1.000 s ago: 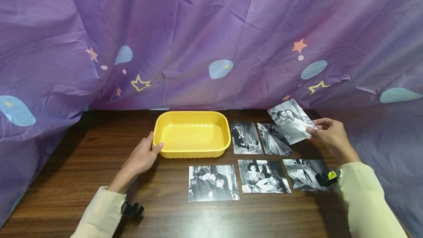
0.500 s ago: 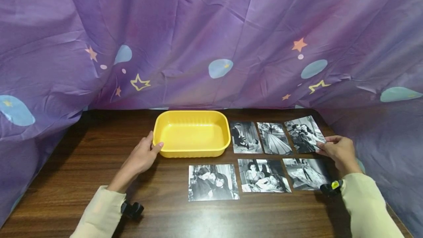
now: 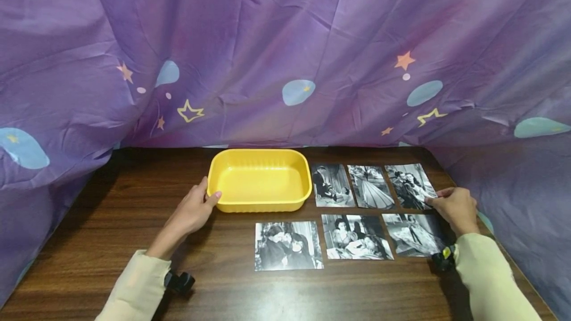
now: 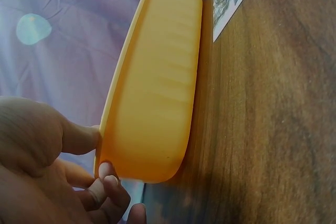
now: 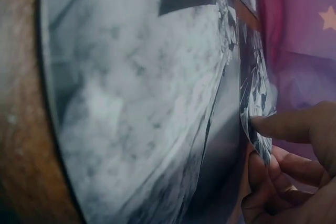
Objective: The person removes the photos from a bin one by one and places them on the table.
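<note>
My left hand [image 3: 192,209] grips the near left corner of a yellow plastic tray [image 3: 258,208], thumb over the rim and fingers beneath it in the left wrist view. Nothing lies inside the tray. With thumb and fingers my right hand [image 3: 457,208] pinches the near right corner of a black-and-white photo [image 3: 409,185] at the right end of the back row; the right wrist view shows that corner bent up slightly. Left of it in the row lie a photo of a wide gown [image 3: 371,187] and a photo with a standing figure [image 3: 332,186], beside the tray.
A front row holds a photo of several people [image 3: 288,245], a photo of a reclining figure [image 3: 357,237] and a photo with a spread skirt [image 3: 412,234], partly below my right wrist. The wooden table [image 3: 111,222] ends at a purple curtain [image 3: 250,53] behind.
My right hand has lowered the photo from above the back row and moved it right and toward me, down onto the table at the row's end. My left hand stays on the tray.
</note>
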{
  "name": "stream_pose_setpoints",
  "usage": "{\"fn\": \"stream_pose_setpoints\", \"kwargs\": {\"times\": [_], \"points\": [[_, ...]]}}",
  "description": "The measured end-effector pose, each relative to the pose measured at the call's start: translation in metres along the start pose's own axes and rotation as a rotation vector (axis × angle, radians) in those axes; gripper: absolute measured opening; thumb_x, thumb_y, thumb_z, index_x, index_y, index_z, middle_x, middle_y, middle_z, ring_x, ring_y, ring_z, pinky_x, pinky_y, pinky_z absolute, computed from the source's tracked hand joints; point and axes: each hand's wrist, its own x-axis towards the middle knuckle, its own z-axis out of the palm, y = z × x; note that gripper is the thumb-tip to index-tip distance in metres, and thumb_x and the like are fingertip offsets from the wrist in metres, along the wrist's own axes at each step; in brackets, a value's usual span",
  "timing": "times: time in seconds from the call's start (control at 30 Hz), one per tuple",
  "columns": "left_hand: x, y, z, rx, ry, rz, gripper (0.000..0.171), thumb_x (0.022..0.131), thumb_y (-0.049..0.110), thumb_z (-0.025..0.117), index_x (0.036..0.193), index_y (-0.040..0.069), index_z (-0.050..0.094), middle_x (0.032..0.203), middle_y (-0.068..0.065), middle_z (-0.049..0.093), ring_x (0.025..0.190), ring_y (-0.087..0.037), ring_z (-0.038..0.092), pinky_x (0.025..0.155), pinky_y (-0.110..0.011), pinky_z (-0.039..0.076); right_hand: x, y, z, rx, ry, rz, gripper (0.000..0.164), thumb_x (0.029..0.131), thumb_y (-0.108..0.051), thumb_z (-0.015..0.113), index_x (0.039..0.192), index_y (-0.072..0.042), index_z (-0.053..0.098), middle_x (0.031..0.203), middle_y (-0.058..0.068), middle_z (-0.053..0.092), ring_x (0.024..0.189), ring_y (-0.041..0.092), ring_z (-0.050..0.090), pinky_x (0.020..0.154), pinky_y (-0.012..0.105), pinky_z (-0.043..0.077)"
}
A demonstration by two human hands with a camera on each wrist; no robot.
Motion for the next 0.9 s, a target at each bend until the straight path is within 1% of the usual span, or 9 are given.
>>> {"fn": "stream_pose_setpoints", "kwargs": {"times": [0.13, 0.23, 0.33, 0.47, 0.6, 0.7, 0.8, 0.87, 0.9], "points": [[0.0, 0.0, 0.0, 0.003, 0.007, 0.005, 0.05, 0.108, 0.021, 0.049, 0.149, -0.004, 0.035, 0.105, -0.018, 0.047, 0.1, -0.033, 0.047, 0.086, -0.05, 0.04, 0.002, 0.001, 0.001, -0.049, -0.005, -0.015, 0.042, 0.082, -0.023, 0.081, 0.103, 0.012, 0.069, 0.113, 0.038, 0.062, 0.099, 0.061, 0.052, 0.073, 0.057, 0.043], [0.0, 0.0, 0.0, 0.0, 0.008, 0.008, 0.049, 0.108, 0.021, 0.049, 0.148, -0.004, 0.036, 0.105, -0.018, 0.047, 0.099, -0.033, 0.047, 0.086, -0.05, 0.04, 0.002, 0.002, 0.001, -0.095, -0.021, -0.027, 0.042, 0.083, -0.025, 0.08, 0.103, 0.011, 0.07, 0.115, 0.038, 0.061, 0.102, 0.063, 0.052, 0.076, 0.062, 0.044], [0.0, -0.001, 0.001, -0.001, 0.003, 0.005, 0.053, 0.108, 0.021, 0.048, 0.151, -0.006, 0.032, 0.107, -0.019, 0.048, 0.102, -0.034, 0.047, 0.088, -0.051, 0.04, 0.002, 0.003, 0.001, -0.124, -0.036, -0.031, 0.043, 0.083, -0.027, 0.079, 0.102, 0.01, 0.07, 0.116, 0.038, 0.061, 0.103, 0.064, 0.052, 0.077, 0.063, 0.043], [0.0, -0.002, 0.001, -0.007, -0.008, -0.011, 0.062, 0.108, 0.021, 0.047, 0.156, -0.008, 0.021, 0.115, -0.022, 0.047, 0.107, -0.035, 0.046, 0.092, -0.053, 0.039, 0.0, 0.003, 0.002, -0.137, -0.033, -0.044, 0.042, 0.083, -0.027, 0.079, 0.101, 0.009, 0.071, 0.116, 0.037, 0.061, 0.104, 0.065, 0.051, 0.078, 0.064, 0.042], [0.0, -0.002, 0.001, -0.013, -0.013, -0.02, 0.063, 0.109, 0.022, 0.047, 0.157, -0.007, 0.018, 0.118, -0.023, 0.047, 0.108, -0.035, 0.045, 0.093, -0.053, 0.039, 0.0, 0.003, 0.003, -0.143, -0.027, -0.061, 0.039, 0.083, -0.026, 0.078, 0.098, 0.009, 0.072, 0.112, 0.037, 0.063, 0.102, 0.064, 0.052, 0.078, 0.065, 0.041], [0.001, -0.002, 0.0, -0.007, -0.011, -0.01, 0.061, 0.108, 0.021, 0.048, 0.156, -0.008, 0.022, 0.112, -0.021, 0.048, 0.104, -0.034, 0.046, 0.088, -0.05, 0.04, 0.0, 0.001, 0.003, -0.15, -0.025, -0.065, 0.039, 0.083, -0.025, 0.077, 0.099, 0.01, 0.07, 0.111, 0.037, 0.063, 0.102, 0.064, 0.052, 0.079, 0.066, 0.041], [0.003, -0.002, -0.002, 0.035, -0.005, 0.006, 0.065, 0.108, 0.024, 0.049, 0.154, -0.012, 0.023, 0.11, -0.02, 0.048, 0.101, -0.034, 0.048, 0.083, -0.047, 0.041, -0.002, -0.005, 0.0, -0.15, -0.003, -0.066, 0.04, 0.084, -0.023, 0.076, 0.102, 0.011, 0.067, 0.112, 0.038, 0.062, 0.103, 0.063, 0.051, 0.082, 0.067, 0.039], [0.002, -0.001, -0.006, 0.068, 0.004, 0.003, 0.07, 0.107, 0.029, 0.05, 0.153, -0.015, 0.021, 0.114, -0.023, 0.05, 0.101, -0.035, 0.05, 0.084, -0.048, 0.042, -0.004, -0.011, -0.003, -0.146, 0.02, -0.076, 0.041, 0.087, -0.023, 0.073, 0.106, 0.012, 0.065, 0.114, 0.038, 0.061, 0.104, 0.063, 0.051, 0.083, 0.068, 0.037], [0.001, -0.001, -0.008, 0.087, 0.009, -0.001, 0.073, 0.107, 0.032, 0.049, 0.153, -0.016, 0.018, 0.119, -0.025, 0.05, 0.105, -0.036, 0.051, 0.086, -0.05, 0.043, -0.006, -0.016, -0.004, -0.139, 0.032, -0.083, 0.041, 0.089, -0.024, 0.071, 0.107, 0.012, 0.064, 0.114, 0.038, 0.06, 0.105, 0.063, 0.05, 0.084, 0.069, 0.036]]}}
